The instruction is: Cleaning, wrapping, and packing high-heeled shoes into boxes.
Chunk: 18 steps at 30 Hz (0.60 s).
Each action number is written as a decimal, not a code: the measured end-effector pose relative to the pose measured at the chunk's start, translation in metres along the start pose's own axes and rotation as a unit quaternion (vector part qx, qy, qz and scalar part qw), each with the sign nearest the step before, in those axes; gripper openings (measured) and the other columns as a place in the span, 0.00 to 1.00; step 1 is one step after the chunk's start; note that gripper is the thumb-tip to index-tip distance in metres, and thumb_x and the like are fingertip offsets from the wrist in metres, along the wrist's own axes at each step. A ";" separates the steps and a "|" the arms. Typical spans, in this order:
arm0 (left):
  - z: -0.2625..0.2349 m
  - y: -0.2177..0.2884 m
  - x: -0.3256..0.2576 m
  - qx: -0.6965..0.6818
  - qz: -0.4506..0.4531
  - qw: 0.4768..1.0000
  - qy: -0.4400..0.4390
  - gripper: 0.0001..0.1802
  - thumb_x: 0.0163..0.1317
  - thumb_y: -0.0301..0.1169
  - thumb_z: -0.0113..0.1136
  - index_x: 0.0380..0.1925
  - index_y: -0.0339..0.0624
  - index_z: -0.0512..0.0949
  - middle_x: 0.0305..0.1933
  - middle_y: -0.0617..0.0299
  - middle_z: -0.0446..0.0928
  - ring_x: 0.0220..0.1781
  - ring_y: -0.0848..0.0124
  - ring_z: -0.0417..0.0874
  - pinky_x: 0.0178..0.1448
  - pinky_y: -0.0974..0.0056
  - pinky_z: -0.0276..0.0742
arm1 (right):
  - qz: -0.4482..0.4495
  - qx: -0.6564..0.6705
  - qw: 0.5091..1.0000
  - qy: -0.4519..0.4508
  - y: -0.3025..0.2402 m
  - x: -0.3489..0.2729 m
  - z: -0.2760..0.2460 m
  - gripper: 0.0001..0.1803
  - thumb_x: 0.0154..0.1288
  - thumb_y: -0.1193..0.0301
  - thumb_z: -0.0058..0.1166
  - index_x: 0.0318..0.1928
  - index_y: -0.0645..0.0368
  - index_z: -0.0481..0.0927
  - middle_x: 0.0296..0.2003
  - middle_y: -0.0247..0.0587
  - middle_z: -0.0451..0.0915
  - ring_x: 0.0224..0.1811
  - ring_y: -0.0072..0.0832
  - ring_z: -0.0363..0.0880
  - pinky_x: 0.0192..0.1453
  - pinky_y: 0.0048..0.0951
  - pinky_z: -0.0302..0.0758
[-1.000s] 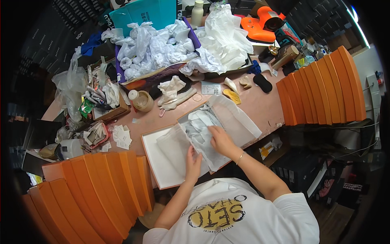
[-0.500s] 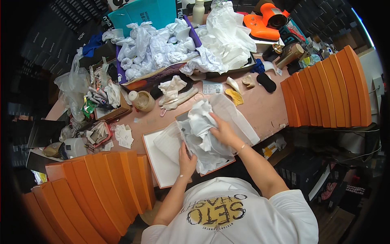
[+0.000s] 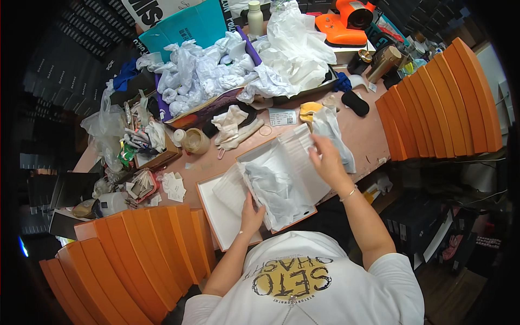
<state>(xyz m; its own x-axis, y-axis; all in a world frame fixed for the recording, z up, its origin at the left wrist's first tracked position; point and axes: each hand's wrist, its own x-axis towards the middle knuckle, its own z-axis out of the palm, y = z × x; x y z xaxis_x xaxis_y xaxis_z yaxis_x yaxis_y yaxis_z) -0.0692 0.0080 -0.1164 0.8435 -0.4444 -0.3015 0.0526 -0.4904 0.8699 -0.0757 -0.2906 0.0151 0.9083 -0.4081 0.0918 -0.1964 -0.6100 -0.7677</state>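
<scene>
A shallow box [image 3: 314, 208] with an orange rim sits before me, white tissue paper [image 3: 279, 189] crumpled inside it. My left hand [image 3: 252, 215] grips the near left wall of this box. Over its right side spreads a sheet of thin white wrapping [image 3: 303, 162]. Above that sheet is my right hand [image 3: 328, 162], its fingers apart and seemingly holding nothing. Beyond the fingers lies a white paper-wrapped bundle [image 3: 335, 135]; its contents are hidden. At the left rests a second white-lined tray or lid [image 3: 211, 208], with a white foam sheet [image 3: 230, 189] on it.
Stacked orange boxes [image 3: 135, 249] rise at the near left, with another stack [image 3: 444, 108] at the right. Behind are a purple-edged box [image 3: 252, 46] heaped with crumpled paper, a glass jar [image 3: 195, 141], a printed label [image 3: 283, 117], a yellow piece [image 3: 310, 110] and an orange device [image 3: 344, 30].
My right hand has moved right, away from the box. A white paper-wrapped bundle now lies on the table beyond it, beside the yellow piece. My left hand stays at the box wall.
</scene>
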 end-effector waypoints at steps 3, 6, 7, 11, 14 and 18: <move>-0.001 0.009 0.002 0.001 0.007 1.000 -0.017 0.41 0.55 0.27 0.58 0.67 0.33 0.50 0.53 0.44 0.68 0.54 0.55 0.73 0.57 0.59 0.70 | -0.001 -0.052 0.974 -0.222 -0.020 -0.051 0.060 0.27 0.58 0.67 0.56 0.57 0.66 0.68 0.41 0.60 0.78 0.40 0.51 0.79 0.44 0.42 0.75; 0.000 -0.001 0.004 -0.028 0.023 0.999 -0.022 0.40 0.59 0.28 0.57 0.68 0.34 0.49 0.58 0.43 0.66 0.57 0.57 0.72 0.60 0.61 0.68 | 0.099 -0.025 0.967 -0.232 0.012 -0.089 0.138 0.30 0.57 0.63 0.56 0.56 0.69 0.68 0.36 0.63 0.79 0.38 0.57 0.78 0.44 0.47 0.74; 0.003 -0.002 0.004 -0.029 0.025 0.999 -0.024 0.40 0.59 0.28 0.56 0.68 0.34 0.49 0.58 0.43 0.66 0.58 0.57 0.72 0.60 0.61 0.68 | 0.101 -0.021 0.969 -0.222 0.022 -0.090 0.146 0.30 0.56 0.63 0.55 0.55 0.70 0.68 0.35 0.64 0.79 0.38 0.57 0.78 0.44 0.48 0.74; -0.001 0.003 0.004 -0.010 0.031 0.999 -0.033 0.40 0.59 0.29 0.55 0.68 0.36 0.48 0.58 0.41 0.65 0.58 0.54 0.71 0.61 0.60 0.67 | 0.144 0.061 0.975 -0.158 0.037 -0.090 0.152 0.25 0.56 0.68 0.56 0.52 0.69 0.72 0.36 0.52 0.81 0.35 0.41 0.81 0.41 0.36 0.76; -0.001 -0.001 0.001 -0.006 -0.001 0.999 -0.037 0.40 0.59 0.29 0.55 0.68 0.36 0.48 0.58 0.40 0.65 0.57 0.53 0.72 0.61 0.58 0.67 | 0.120 0.223 0.964 -0.080 0.051 -0.075 0.092 0.18 0.55 0.70 0.54 0.45 0.69 0.77 0.36 0.50 0.81 0.40 0.27 0.78 0.46 0.29 0.73; -0.005 0.006 0.002 -0.035 -0.007 0.998 -0.043 0.40 0.58 0.29 0.56 0.68 0.36 0.48 0.56 0.40 0.66 0.57 0.51 0.71 0.61 0.56 0.68 | 0.103 0.137 0.983 0.065 0.034 -0.050 -0.023 0.16 0.56 0.74 0.51 0.45 0.69 0.76 0.34 0.45 0.80 0.38 0.20 0.75 0.44 0.25 0.72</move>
<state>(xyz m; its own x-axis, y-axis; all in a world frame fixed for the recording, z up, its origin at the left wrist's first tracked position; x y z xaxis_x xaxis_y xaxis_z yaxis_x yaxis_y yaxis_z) -0.0646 0.0080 -0.1098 0.7938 -0.5016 -0.3439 0.1048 -0.4442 0.8898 -0.1365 -0.3070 -0.0009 0.8020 -0.5972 -0.0164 -0.2481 -0.3079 -0.9185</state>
